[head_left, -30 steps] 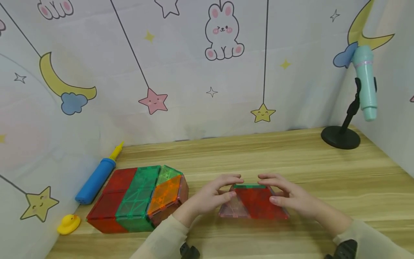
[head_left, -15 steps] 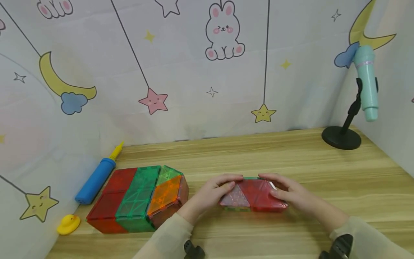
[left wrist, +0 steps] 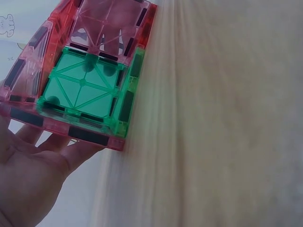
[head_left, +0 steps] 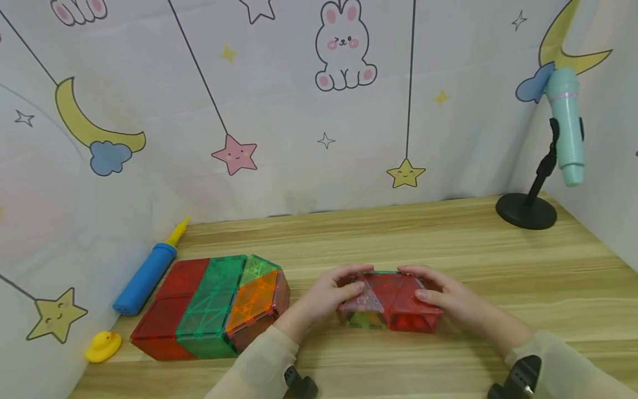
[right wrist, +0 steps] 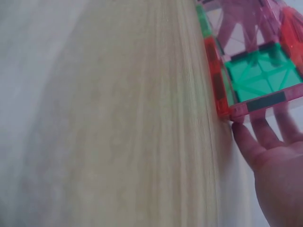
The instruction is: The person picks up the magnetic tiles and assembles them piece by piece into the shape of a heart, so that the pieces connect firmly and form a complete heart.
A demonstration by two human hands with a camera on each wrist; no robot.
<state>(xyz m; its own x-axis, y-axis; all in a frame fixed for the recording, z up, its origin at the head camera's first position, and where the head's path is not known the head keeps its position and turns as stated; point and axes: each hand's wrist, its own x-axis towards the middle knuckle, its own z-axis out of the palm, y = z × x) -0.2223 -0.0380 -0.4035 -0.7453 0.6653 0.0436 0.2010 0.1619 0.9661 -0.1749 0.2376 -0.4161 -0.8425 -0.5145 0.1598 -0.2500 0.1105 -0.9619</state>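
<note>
Between both hands is a hollow block of translucent magnetic tiles (head_left: 399, 293), with a red and pink sloping top and an open-looking front. My left hand (head_left: 329, 293) grips its left end, thumb on the top and fingers around the far side. At the other end my right hand (head_left: 451, 291) holds it the same way. In the left wrist view a green square tile (left wrist: 83, 81) shows inside the pink and red frame, above the left hand (left wrist: 33, 165). From the right wrist, fingers of the right hand (right wrist: 284, 165) reach under a pink edge. Whether the block touches the table is unclear.
A larger magnetic-tile block (head_left: 206, 310) in red, green and orange stands left of the hands. Beyond it lie a blue hand pump (head_left: 147, 277) and a yellow rubber duck (head_left: 103, 346). A mint microphone (head_left: 566, 127) on a black stand is at the back right of the wooden table (head_left: 379, 238).
The tile block has tipped, so its front side now shows below a shorter-looking top. Both hands have closed in on its ends, where the fingers were looser before.
</note>
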